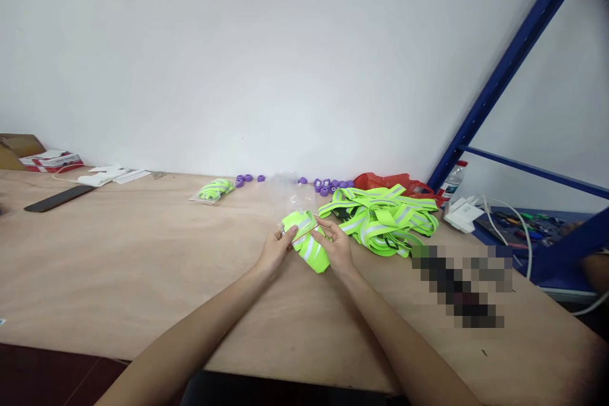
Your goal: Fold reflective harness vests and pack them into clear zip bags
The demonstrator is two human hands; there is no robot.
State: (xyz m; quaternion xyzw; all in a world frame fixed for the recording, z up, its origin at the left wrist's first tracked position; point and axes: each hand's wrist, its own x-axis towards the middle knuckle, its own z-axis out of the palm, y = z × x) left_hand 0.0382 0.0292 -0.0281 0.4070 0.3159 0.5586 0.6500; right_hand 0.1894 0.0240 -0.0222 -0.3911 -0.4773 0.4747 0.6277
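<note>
Nearest the camera, both forearms reach in over the wooden table [166,279] toward a folded neon-yellow strap [311,247] with pale stripes. The strap lies between the fingers of the two hands, its lower end hanging out below the fingertips. The left hand [278,247] grasps its left edge, thumb on top and the other fingers curled beneath. The right hand [337,246] pinches the right side, thumb and bent fingers on the band.

Just beyond the fingers, a clear plastic bag [288,193] sits on the table. To the right of the right fingers lies a loose pile of neon straps [387,219] with dark buckles; a pixelated patch covers something nearer the camera on that side. Left of the left fingers and farther off is a clear packet [214,190] with a neon strap inside.

Farther past the fingers, small purple pieces [328,186] are scattered along the wall, and a red plastic bag [394,183] lies behind the pile. Well to the right of the fingers are a white adapter [462,214] with a cable and a bottle [453,181]. Far to the left are a dark flat bar [59,198], white papers [107,176] and a red-and-white box [51,161].
</note>
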